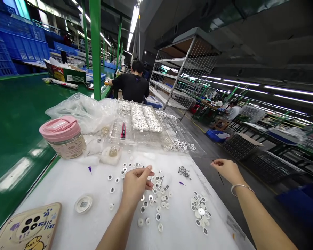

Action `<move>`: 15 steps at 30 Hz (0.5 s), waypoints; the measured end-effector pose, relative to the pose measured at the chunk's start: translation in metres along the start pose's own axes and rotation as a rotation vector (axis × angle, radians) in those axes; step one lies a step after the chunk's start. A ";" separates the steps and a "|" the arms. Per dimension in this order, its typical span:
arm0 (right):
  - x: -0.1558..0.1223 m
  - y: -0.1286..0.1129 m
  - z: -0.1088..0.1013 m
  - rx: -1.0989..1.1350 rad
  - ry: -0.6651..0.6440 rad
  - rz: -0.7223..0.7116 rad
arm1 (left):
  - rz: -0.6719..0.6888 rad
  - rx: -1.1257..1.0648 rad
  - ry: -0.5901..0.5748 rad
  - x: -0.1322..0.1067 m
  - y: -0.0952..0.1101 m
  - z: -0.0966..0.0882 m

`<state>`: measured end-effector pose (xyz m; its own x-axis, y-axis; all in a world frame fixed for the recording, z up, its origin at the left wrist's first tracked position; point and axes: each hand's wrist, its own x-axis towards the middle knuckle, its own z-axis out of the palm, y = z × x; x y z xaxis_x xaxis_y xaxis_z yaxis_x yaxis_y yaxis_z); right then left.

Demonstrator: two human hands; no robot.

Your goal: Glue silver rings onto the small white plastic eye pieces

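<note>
My left hand [135,185] is over the middle of the white work surface, thumb and fingers pinched on a small white round part [151,169] that shows at the fingertips. Below and beside it lie loose white ring parts [158,217], several with dark or silvery centres. My right hand [228,171] is raised beyond the right edge of the surface. Its fingers are closed on a thin dark tool [221,178], whose exact kind is too small to tell. Between the hands lie a heap of tiny metal pieces [184,172] and a second pile of ring parts [200,212].
A phone [28,227], a white round lid [83,204] and a pink-lidded cup [65,137] stand at the left. Purple dispensing tips [90,169] and a small glass bottle [113,151] sit nearby. Farther back are clear trays [135,137], a red cutter [123,131] and a seated person [134,85].
</note>
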<state>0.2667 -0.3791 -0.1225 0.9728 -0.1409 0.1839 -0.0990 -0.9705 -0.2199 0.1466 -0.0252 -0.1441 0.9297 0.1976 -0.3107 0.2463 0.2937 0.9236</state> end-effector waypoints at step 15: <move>0.002 0.005 -0.002 0.005 -0.108 -0.045 | 0.015 -0.035 -0.012 0.003 -0.001 -0.002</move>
<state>0.2673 -0.3847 -0.1214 0.9931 -0.0748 0.0899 -0.0536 -0.9743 -0.2186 0.1486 -0.0234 -0.1458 0.9366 0.1906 -0.2939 0.2226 0.3238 0.9196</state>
